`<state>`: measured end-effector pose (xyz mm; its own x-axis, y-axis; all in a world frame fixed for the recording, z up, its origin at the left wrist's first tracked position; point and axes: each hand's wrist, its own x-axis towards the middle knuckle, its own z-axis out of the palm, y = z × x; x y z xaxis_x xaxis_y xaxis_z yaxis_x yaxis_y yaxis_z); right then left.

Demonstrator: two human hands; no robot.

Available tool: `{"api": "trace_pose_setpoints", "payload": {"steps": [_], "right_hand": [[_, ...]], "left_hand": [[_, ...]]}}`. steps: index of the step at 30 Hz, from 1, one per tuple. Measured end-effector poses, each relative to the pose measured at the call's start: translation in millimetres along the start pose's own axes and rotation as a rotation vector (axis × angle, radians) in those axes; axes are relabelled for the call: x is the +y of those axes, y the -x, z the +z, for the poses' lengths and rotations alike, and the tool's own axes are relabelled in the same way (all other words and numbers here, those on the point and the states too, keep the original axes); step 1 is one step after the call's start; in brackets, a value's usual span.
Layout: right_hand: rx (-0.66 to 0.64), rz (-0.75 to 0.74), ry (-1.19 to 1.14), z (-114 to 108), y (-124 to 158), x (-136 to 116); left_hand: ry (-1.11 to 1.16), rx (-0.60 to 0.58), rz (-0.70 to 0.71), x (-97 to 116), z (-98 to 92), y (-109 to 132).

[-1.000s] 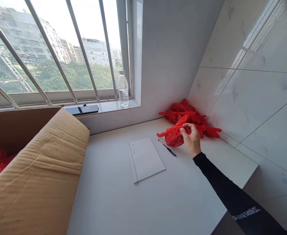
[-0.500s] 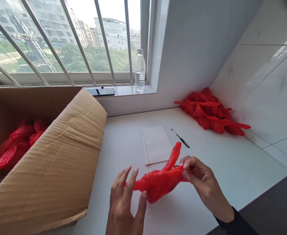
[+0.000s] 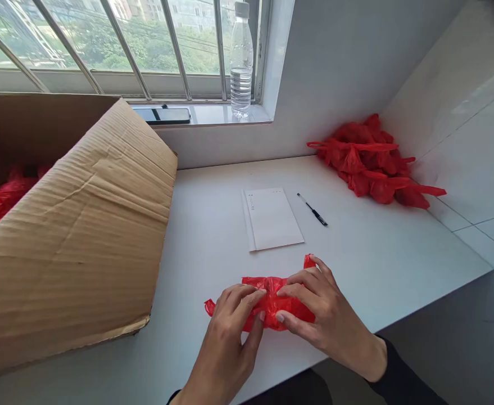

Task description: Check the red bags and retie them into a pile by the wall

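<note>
A crumpled red plastic bag point(image 3: 268, 304) lies at the front edge of the white table. My left hand point(image 3: 234, 326) rests on the bag's left part, its curled fingers and thumb gripping the film. From the other side my right hand point(image 3: 314, 304) grips the right part, with fingers bent over it and the thumb at the near side. A twisted end of the bag sticks out past the left fingers, and another stands up behind the right hand. Parts of the bag are hidden under both hands.
A large cardboard box point(image 3: 82, 242) with red bags inside stands at left. A white notebook point(image 3: 274, 219) and a black pen point(image 3: 313, 210) lie beyond my hands. Red bags point(image 3: 365, 163) are heaped at the back right. A bottle point(image 3: 241, 67) and phone point(image 3: 168, 116) are on the windowsill.
The red bag has come down onto the table, nearer its front edge. My left hand, open beside it before, now grips it too. The view has tilted downward.
</note>
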<state>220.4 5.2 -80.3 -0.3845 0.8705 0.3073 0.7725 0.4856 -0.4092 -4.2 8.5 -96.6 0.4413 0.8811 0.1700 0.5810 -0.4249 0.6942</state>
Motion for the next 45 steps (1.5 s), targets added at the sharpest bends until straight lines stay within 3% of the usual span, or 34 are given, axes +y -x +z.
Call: {"api": "trace_pose_setpoints", "payload": {"steps": [6, 13, 18, 21, 25, 27, 30, 35, 39, 45], "right_hand": [[-0.179, -0.024, 0.008, -7.8, 11.6, -1.0], [-0.205, -0.051, 0.031, -12.6, 21.4, 1.1], [-0.096, -0.041, 0.028, -16.9, 26.4, 8.2], [0.009, 0.013, 0.022, -22.0, 29.5, 16.3], [0.137, 0.061, -0.061, -24.5, 28.0, 12.3], [0.190, 0.052, -0.115, -22.5, 23.4, 0.4], [0.233, 0.063, -0.228, -16.9, 13.5, -23.1], [0.102, 0.343, -0.561, -10.2, -1.2, -51.1], [-0.023, 0.468, -0.756, -12.2, -6.5, -54.4], [-0.072, 0.452, -0.888, -18.0, -6.5, -49.0]], "left_hand": [[-0.029, -0.069, 0.074, -0.2, 3.8, 4.0], [0.068, -0.029, 0.058, 5.5, 7.4, 4.7], [0.082, 0.098, 0.005, 9.2, -1.8, 6.4], [0.125, 0.183, -0.109, 4.5, -9.7, 8.6], [0.226, 0.205, -0.248, 3.6, -17.5, 13.4], [0.205, 0.236, -0.203, 8.9, -18.1, 15.1], [0.054, 0.231, -0.009, 20.0, -13.7, 15.5], [-0.261, 0.124, 0.154, 31.1, 1.2, 11.3], [-0.362, 0.136, 0.208, 31.1, 6.2, 9.6], [-0.389, 0.127, 0.206, 28.2, 4.6, 11.6]]}}
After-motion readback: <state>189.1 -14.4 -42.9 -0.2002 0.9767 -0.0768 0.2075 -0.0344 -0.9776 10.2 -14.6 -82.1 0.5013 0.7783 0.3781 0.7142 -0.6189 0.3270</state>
